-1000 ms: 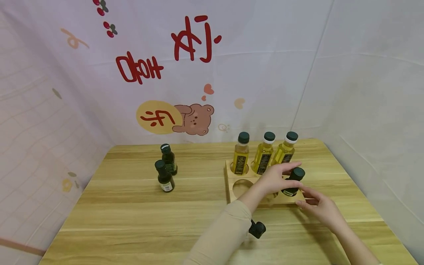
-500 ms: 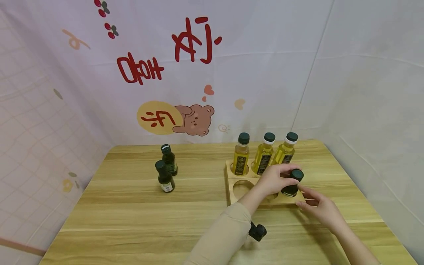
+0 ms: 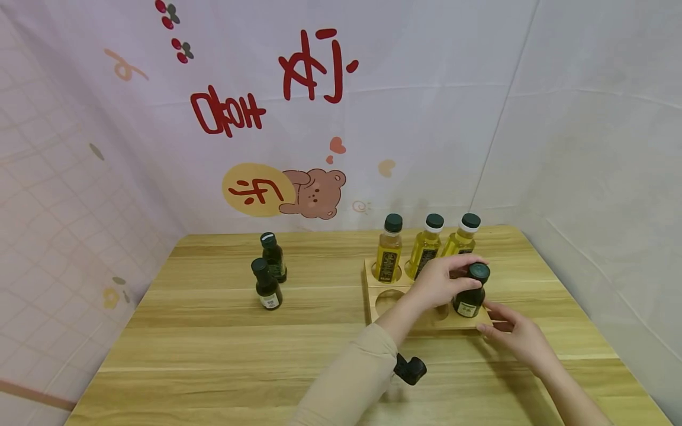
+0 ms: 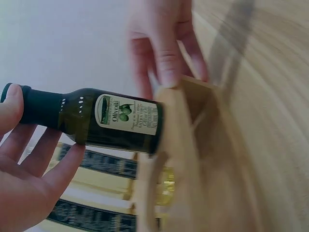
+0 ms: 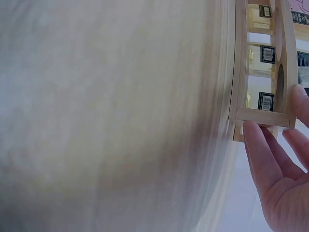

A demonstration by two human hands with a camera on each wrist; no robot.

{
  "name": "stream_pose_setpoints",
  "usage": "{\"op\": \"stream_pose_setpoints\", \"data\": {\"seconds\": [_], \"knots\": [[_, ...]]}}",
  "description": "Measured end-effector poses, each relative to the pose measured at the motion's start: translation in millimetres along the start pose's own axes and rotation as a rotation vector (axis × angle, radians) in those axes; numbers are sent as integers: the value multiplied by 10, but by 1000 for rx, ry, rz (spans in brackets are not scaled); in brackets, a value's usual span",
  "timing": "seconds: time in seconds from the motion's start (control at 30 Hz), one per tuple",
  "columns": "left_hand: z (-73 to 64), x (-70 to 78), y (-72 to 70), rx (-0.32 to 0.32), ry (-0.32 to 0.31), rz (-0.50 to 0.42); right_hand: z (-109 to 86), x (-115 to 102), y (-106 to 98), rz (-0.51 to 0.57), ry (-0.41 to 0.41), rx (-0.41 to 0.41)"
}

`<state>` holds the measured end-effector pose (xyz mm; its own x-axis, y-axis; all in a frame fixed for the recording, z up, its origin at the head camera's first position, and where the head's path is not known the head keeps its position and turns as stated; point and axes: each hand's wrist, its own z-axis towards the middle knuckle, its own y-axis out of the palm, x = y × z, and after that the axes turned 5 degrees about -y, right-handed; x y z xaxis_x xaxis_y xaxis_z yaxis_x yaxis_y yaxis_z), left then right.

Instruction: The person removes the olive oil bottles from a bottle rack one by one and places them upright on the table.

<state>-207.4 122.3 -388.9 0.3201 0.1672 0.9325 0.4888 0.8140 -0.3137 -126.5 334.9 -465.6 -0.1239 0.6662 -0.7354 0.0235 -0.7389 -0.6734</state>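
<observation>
My left hand (image 3: 439, 284) holds a dark green olive oil bottle (image 3: 469, 302) by its cap and neck, above the front right hole of a wooden bottle rack (image 3: 378, 322). In the left wrist view the bottle's label (image 4: 128, 113) faces the camera and its base is close to the rack's upper board. My right hand (image 3: 517, 337) grips the rack's right end, thumb on one face and fingers against the end panel (image 5: 263, 116). Behind, several yellow oil bottles (image 3: 389, 257) with dark green caps stand in the rack's rear row.
Two more dark bottles (image 3: 268, 293) stand on the wooden table (image 3: 213, 355) to the left. A black knob-like piece (image 3: 411, 370) shows beside the left sleeve (image 3: 346, 378). A printed cloth (image 3: 426, 118) hangs behind the table.
After dipping slightly, my left hand has raised the dark bottle from the front right hole, and its label now shows. My right hand has stayed at the rack's end.
</observation>
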Motion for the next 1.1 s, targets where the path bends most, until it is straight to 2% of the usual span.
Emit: {"op": "stream_pose_setpoints", "data": {"seconds": [0.33,0.53,0.63,1.1], "knots": [[-91,236,-220,-45,36,71,-12,-2,-8,-9,18,-13],[-179,273,-304,-93,28,126,-6,10,-3,-13,11,-12],[-233,278,-336,-103,22,121,-9,14,-1,-12,11,-13],[-499,272,-568,-50,31,59,-15,8,2,-24,26,-16]]}}
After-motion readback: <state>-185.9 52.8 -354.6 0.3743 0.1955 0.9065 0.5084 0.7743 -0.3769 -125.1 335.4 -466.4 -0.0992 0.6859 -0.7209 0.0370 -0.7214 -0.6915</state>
